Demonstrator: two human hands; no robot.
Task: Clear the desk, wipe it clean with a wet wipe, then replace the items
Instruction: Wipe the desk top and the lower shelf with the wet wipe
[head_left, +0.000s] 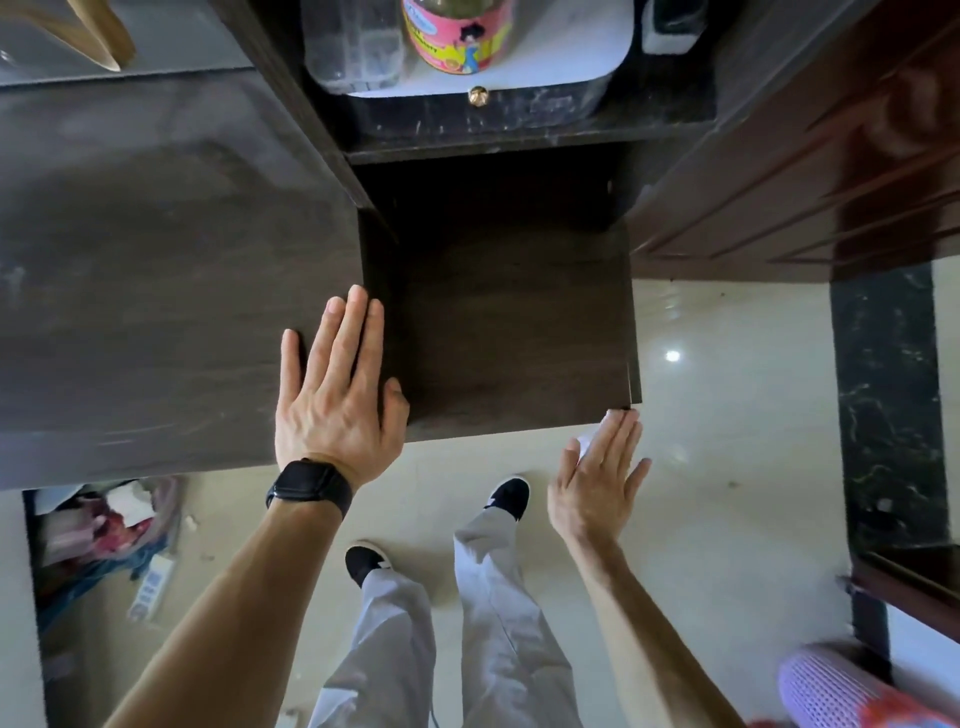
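Left grip (337, 395) lies flat on the desk (156, 286), fingers straight and close together, probably to brace the body. Right grip (597, 478), fingers also straight and uncurled, presses the wet wipe (584, 444) beneath its palm, fingertips at the near right corner of the lower dark panel (498, 322). The wipe is mostly hidden; its long axis seems to follow the fingers, pointing toward that corner

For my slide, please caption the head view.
Left hand rests flat on the dark wooden desk; right hand presses a white wet wipe to the corner of the lower panel.
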